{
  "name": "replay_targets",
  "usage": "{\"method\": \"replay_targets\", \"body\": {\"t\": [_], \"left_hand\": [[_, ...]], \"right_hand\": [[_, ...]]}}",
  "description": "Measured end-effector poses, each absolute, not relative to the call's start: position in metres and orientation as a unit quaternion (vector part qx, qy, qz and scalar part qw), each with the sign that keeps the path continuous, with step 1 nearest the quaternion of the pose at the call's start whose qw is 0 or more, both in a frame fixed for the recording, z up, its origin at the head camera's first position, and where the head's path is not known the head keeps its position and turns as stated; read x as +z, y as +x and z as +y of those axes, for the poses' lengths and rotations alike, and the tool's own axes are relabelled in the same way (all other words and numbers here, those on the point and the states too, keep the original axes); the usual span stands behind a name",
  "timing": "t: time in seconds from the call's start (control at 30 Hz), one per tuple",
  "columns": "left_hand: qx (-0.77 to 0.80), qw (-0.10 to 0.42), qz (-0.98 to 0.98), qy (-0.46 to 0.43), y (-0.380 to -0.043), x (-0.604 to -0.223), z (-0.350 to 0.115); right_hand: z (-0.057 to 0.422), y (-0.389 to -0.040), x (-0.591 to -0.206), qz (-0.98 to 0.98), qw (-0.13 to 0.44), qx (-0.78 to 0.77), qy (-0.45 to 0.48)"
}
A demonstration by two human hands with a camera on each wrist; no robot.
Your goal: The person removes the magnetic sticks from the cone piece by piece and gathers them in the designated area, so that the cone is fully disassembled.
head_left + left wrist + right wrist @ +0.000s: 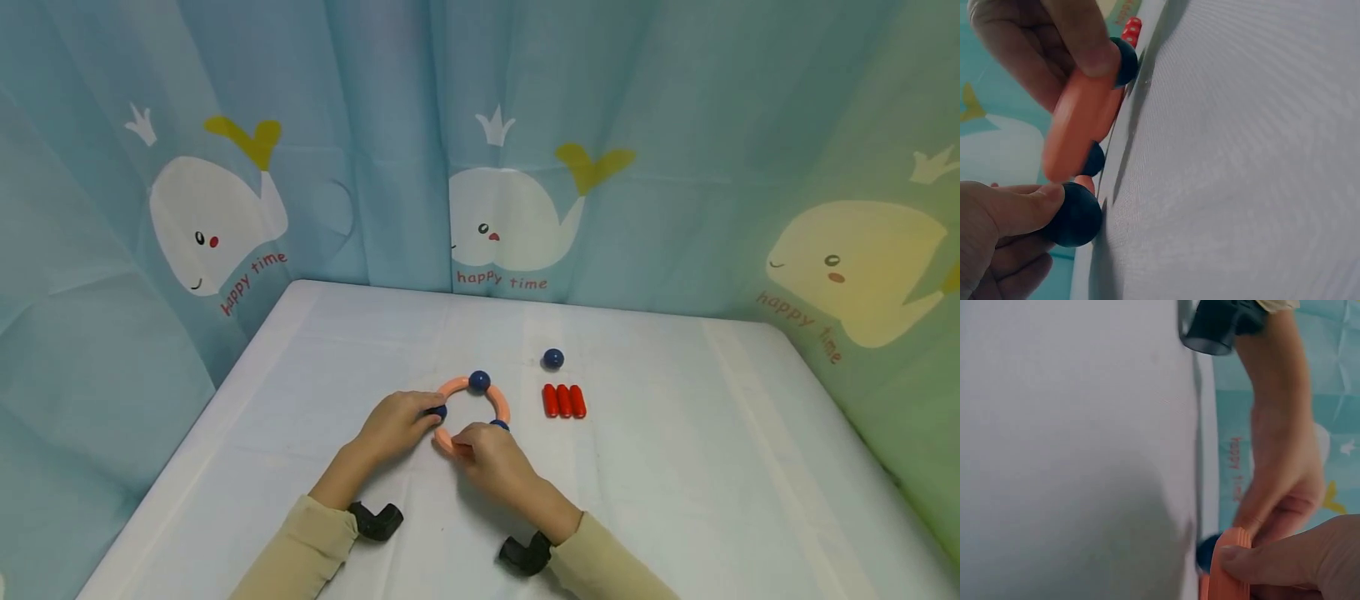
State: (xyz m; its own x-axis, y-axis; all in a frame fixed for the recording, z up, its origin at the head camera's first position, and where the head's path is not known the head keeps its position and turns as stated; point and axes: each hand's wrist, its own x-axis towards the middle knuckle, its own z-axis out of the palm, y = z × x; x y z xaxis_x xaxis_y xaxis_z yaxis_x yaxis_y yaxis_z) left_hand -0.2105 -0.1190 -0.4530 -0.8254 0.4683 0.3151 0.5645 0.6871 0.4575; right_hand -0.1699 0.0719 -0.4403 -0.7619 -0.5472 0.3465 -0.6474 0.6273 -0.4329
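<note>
Pinching a dark blue ball (438,411) in our left hand (395,425), we grip a curved orange piece (444,440) with our right hand (486,452) on the white table (675,467)

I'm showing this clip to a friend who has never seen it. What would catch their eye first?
Probably the two hands meeting at mid-table: the left hand pinches a dark blue ball while the right hand grips a curved orange piece of a half-built ring. Just right of it lie three red rods below a lone blue ball. Whale-print curtains fill the background.
</note>
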Motion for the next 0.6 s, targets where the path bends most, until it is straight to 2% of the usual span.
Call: {"method": "replay_targets", "body": {"t": [0.6], "left_hand": [[-0.269, 0.07, -0.923, -0.267, -0.209, -0.454, -0.116]], "right_hand": [[0.142, -0.173, -0.416, -0.903, 0.15, 0.346, 0.206]]}}
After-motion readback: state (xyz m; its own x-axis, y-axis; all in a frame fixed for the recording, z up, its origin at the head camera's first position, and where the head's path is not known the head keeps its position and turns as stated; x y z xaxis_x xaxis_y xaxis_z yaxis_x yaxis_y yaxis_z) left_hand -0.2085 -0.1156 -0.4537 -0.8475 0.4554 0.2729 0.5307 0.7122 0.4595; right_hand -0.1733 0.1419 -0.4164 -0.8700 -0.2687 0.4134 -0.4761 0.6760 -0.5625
